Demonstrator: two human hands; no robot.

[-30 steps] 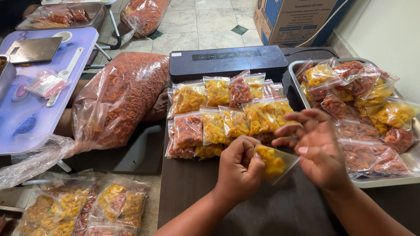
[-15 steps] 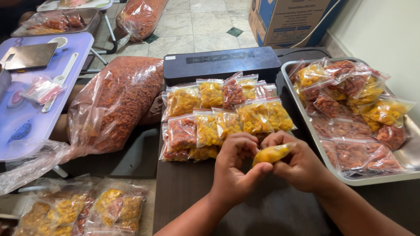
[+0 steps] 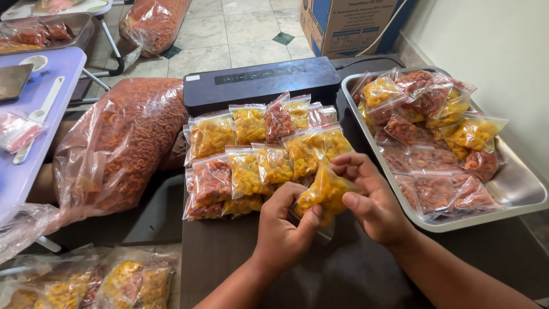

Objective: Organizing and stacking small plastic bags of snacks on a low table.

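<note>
Head view: our left hand (image 3: 283, 229) and right hand (image 3: 372, 200) both pinch a small clear plastic bag of yellow snacks (image 3: 323, 191) above the dark tabletop (image 3: 320, 280); squeezing risks bursting it onto packets at 12 o'clock.

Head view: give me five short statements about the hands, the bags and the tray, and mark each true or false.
1. Both hands hold one small bag of yellow snacks. True: the left hand and right hand pinch the yellow bag.
2. The metal tray is empty. False: the tray holds many small red and yellow bags.
3. Small bags lie in rows in front of a black machine. True: the rows lie before the machine.
4. The big bag at the left holds yellow snacks. False: the big bag holds orange-red ones.
5. The cardboard box stands on the dark table. False: the box stands on the tiled floor.
</note>
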